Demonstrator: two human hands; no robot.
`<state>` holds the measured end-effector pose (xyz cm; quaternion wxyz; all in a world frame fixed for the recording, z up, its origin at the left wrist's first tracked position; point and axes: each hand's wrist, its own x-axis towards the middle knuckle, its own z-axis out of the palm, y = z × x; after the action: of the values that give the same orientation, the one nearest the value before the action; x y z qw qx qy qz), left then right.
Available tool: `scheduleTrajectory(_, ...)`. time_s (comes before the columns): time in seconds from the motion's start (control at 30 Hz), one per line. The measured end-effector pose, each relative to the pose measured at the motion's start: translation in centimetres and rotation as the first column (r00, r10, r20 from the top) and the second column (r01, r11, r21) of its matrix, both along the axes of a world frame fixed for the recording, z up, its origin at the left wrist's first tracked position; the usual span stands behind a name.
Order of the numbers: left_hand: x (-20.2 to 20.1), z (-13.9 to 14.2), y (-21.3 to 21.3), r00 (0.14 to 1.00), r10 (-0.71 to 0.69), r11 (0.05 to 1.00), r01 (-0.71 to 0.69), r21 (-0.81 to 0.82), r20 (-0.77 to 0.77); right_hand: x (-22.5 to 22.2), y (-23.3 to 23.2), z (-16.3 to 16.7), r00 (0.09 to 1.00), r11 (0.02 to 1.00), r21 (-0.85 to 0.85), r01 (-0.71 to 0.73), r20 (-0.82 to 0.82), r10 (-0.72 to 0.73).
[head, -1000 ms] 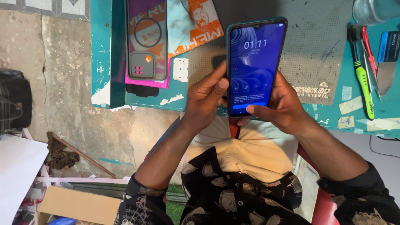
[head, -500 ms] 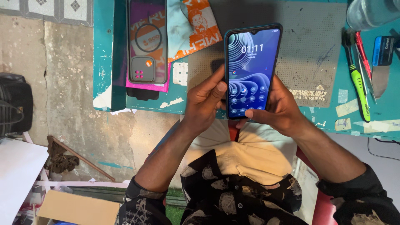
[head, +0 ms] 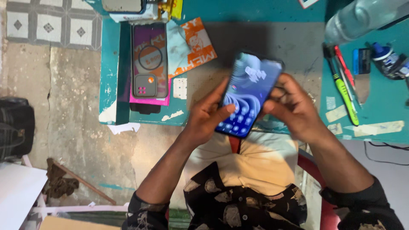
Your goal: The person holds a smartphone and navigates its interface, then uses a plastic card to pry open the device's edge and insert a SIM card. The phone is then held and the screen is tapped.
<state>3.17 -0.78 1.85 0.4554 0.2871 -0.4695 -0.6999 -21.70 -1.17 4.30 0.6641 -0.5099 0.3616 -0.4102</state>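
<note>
I hold a smartphone [head: 248, 94] with a lit blue screen over the near edge of a teal workbench [head: 272, 12]. It is tilted, its top leaning to the right. My left hand [head: 205, 117] grips its lower left side, with the thumb resting on the screen. At the right edge my right hand [head: 293, 107] wraps around the phone. The picture of the phone is blurred by motion.
A packaged phone case [head: 149, 64] in pink and purple lies at the bench's left end beside an orange card [head: 198, 44]. Right of the grey mat [head: 294, 47] lie a green-handled tool [head: 346, 100], a red tool [head: 343, 64], a small bottle [head: 385, 57] and a clear bottle [head: 362, 17].
The phone has turned from upright to leaning right, and its screen went from a clock face to a page of icons. Both hands shifted with it.
</note>
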Motion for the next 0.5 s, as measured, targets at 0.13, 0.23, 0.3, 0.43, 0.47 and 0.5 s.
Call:
scheduleTrajectory(0.13, 0.1, 2.5, 0.1, 0.962, -0.154, 0.984, 0.17, -0.053, 0.227, -2.2, 0.3, 0.2, 0.985, 0.985, -0.043, 0.167, 0.042, -0.165)
scheduleTrajectory(0.23, 0.1, 3.3, -0.7, 0.968, -0.202, 0.979, 0.193, 0.073, 0.149, -2.6, 0.9, 0.2, 0.959, 0.962, -0.067, 0.265, 0.123, -0.255)
scheduleTrajectory(0.3, 0.1, 3.1, -0.8, 0.979, -0.166, 0.977, 0.179, 0.113, -0.116, -2.4, 1.5, 0.5, 0.917, 0.94, -0.038, 0.338, 0.237, -0.321)
scheduleTrajectory(0.43, -1.8, 1.4, -0.5, 0.856, -0.054, 0.998, 0.058, -0.008, -0.514, -0.3, 2.6, 0.8, 0.81, 0.896, 0.04, 0.442, 0.411, -0.418)
scheduleTrajectory(0.47, -2.5, 0.9, -0.1, 0.848, -0.034, 0.999, 0.016, -0.039, -0.529, 0.4, 3.0, 0.8, 0.787, 0.889, 0.06, 0.455, 0.44, -0.432)
scheduleTrajectory(0.5, -3.0, 0.4, 0.0, 0.817, 0.029, 0.999, 0.001, 0.053, -0.575, 1.0, 3.4, 0.7, 0.791, 0.901, 0.09, 0.425, 0.448, -0.417)
